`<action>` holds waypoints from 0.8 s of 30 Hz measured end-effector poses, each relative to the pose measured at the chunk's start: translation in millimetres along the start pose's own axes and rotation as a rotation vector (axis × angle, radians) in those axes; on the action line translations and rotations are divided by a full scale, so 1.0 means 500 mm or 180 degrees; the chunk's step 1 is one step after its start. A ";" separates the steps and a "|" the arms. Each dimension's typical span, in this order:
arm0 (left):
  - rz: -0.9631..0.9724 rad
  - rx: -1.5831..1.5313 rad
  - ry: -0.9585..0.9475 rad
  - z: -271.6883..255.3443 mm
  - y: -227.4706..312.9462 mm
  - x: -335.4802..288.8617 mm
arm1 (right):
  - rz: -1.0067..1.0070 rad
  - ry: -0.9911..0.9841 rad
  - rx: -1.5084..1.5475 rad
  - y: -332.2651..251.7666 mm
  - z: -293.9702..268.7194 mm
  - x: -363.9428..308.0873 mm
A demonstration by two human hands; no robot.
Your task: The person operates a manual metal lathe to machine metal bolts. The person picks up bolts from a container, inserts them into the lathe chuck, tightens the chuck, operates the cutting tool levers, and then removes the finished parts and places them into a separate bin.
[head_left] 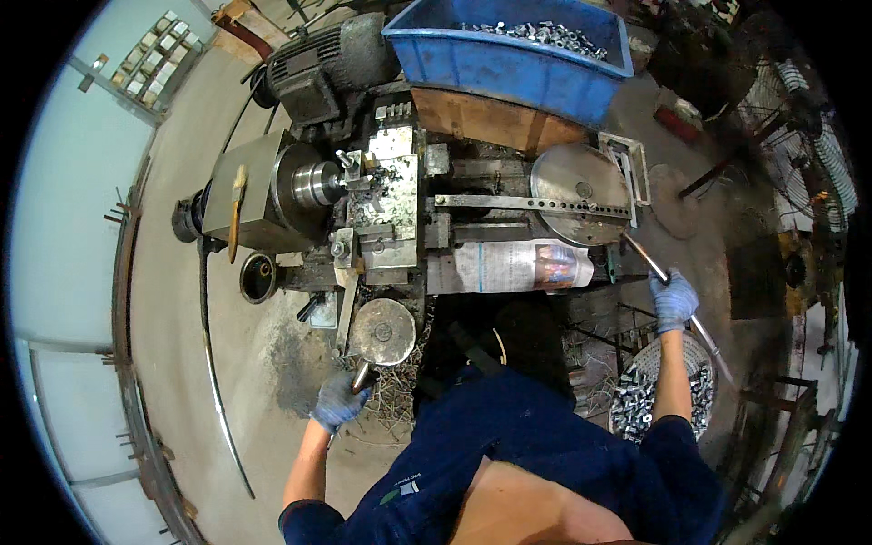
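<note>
A worker's gloved left hand (339, 402) wraps around a short handle (361, 375) at the rim of a small metal disc (383, 331), while the right hand (674, 302) clasps a long metal lever (646, 255) slanting from beside a larger disc (568, 177). Nearby lies a newspaper (504, 266); beyond, a blue bin (509, 73) holds small metal parts (554, 36).

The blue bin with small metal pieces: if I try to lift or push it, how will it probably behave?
The blue bin would probably feel heavy, since many small metal pieces lie inside. Its walls hold their shape, so it may stay fairly stiff. If tilted, the pieces, which look loosely heaped, would likely slide toward the lower side.
</note>
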State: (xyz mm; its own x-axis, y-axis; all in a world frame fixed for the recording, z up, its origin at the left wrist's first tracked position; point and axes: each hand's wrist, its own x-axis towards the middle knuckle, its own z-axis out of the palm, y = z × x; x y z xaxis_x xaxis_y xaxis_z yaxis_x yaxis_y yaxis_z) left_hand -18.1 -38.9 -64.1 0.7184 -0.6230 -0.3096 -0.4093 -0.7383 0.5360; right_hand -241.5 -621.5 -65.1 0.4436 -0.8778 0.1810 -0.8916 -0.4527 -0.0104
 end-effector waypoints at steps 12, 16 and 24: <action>-0.0316 -0.0634 -0.1491 -0.087 0.065 0.037 | -0.0596 0.0232 -0.0834 -0.132 0.081 0.375; -0.0600 -0.2097 -0.0670 -0.074 -0.114 0.050 | -0.1159 0.0618 -0.0782 -0.146 0.103 0.292; -0.0975 0.1155 0.0753 -0.134 -0.398 0.215 | -0.1164 0.0282 0.0744 -0.092 0.084 0.009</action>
State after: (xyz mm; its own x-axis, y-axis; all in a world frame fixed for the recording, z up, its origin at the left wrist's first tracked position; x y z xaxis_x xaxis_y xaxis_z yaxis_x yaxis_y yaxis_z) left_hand 178.2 58.2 -151.6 0.9257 -0.3203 -0.2013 -0.2989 -0.9454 0.1295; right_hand -194.8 -611.2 -105.3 0.7075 -0.6410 0.2976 -0.6284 -0.7633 -0.1502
